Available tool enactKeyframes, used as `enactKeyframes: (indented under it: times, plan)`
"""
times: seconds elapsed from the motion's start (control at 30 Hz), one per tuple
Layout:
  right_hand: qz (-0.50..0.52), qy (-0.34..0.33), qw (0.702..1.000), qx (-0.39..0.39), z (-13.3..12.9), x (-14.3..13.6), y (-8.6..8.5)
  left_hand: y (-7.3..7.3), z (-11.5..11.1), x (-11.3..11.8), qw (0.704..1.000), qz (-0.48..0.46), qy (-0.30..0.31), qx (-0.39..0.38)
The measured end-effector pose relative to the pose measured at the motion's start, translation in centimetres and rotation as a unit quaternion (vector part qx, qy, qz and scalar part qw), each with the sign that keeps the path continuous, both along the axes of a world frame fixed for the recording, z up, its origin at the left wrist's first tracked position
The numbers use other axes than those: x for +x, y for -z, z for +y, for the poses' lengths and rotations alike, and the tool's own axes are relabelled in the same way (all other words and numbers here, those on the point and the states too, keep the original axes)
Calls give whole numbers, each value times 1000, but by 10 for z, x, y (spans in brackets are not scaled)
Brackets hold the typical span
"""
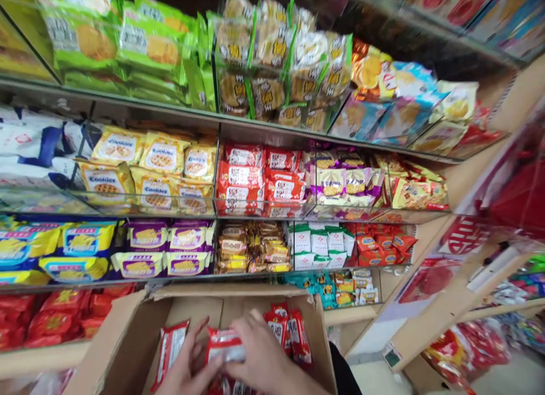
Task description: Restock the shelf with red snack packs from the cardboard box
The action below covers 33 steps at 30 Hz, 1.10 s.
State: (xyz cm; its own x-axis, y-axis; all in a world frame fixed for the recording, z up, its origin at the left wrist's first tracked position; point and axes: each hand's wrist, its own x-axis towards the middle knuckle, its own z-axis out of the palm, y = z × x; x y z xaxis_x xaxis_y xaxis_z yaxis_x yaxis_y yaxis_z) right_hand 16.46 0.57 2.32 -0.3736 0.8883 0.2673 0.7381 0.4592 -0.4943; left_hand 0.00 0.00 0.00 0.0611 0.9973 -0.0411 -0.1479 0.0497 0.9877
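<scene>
Gripping red packet, both hands (inside cardboard box); snack shelves behind.

Packets stand in the box before stocked shelves.

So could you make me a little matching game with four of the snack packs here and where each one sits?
Things:
1. red packets
2. yellow Cookies packs
3. green biscuit packs
4. purple packs

Places:
A. top shelf, left side
B. inside the cardboard box, by the left hand and right hand
C. shelf just above the box
D. second shelf down, left of the red packs there

Pairs: 1-B, 2-D, 3-A, 4-C
</scene>
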Motion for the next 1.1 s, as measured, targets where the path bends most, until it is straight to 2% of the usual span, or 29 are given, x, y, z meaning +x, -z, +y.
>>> enactKeyframes:
  times: [0.07,0.1,0.13,0.2,0.27,0.37,0.5,0.57,0.77,1.1]
  plan:
    - [91,-10,996,-13,-7,6,-17,-20,1,6,998,-6,51,-43]
    - [148,-4,989,-18,-8,8,-21,-29,1,9,997,-17,49,-51]
    - [213,21,976,-25,-9,9,-22,-37,1,11,996,-28,52,-61]
    - [334,113,935,-49,-10,10,-18,-45,0,16,995,-56,42,-69]
    - [385,193,900,-73,-9,10,-14,-45,-3,21,993,-84,45,-74]
    - [370,223,900,-53,-9,10,-9,-41,-7,29,992,-94,34,-74]
    - [351,254,901,0,-11,7,-5,-39,-4,38,996,-7,-77,-36]
    - [351,264,898,10,-12,5,-4,-39,-2,39,994,15,-108,-19]
    - [337,247,907,59,-16,3,-1,-38,4,34,989,31,-144,-18]
    - [263,199,926,183,-20,6,7,-41,10,28,965,188,-177,54]
